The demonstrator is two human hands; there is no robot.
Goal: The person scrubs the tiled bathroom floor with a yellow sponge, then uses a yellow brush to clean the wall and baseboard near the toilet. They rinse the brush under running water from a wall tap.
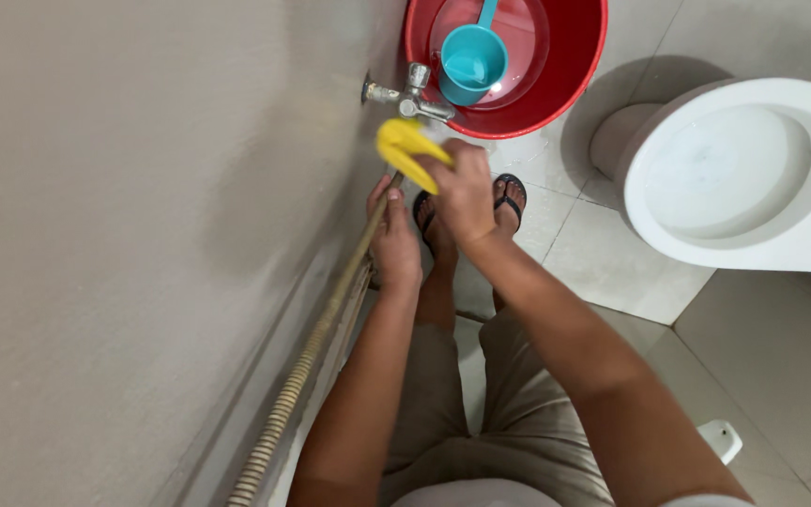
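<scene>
- Right now a yellow cloth (407,150) sits bunched against the metal hose (316,343) just below the wall tap (412,97) — pressed there by the right hand (466,192), whose fingers are closed around the cloth.
- Lower down, the left hand (394,239) is wrapped around the same hose, thumb on top, gripping it beside the wall (143,235).
- By my judgement the wiping is at its upper end: the cloth is at the top of the hose, near the tap, while the long ribbed run toward the bottom edge of the view looks dull and brownish — seemingly not yet cleaned, though the surface is too small to judge closely.
- Beyond the tap stands a red bucket (574,70) holding water, with a teal dipper (471,61) resting inside it.
- Under the hands, two feet in black flip-flops (509,192) stand on the pale floor tiles (603,263).
- Off to the right, well apart from the hose, is a white toilet bowl (734,178).
</scene>
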